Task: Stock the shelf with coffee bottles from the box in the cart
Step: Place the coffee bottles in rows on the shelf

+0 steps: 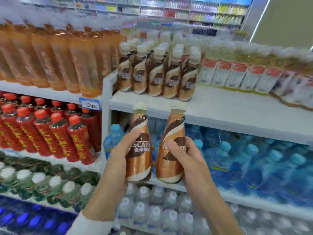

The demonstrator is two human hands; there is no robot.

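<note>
Now each hand grips one upright bottle: left hand [121,152] round the left coffee bottle [139,146], right hand [184,155] round the right coffee bottle [171,150], near the shelf [220,107]. Next, I'd say, lift both onto the bare board before the stocked coffee row [157,77].

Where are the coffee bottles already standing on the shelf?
Head view, centre: the coffee bottles stand on the white shelf, between orange bottles (left) and white packs (right).
</note>
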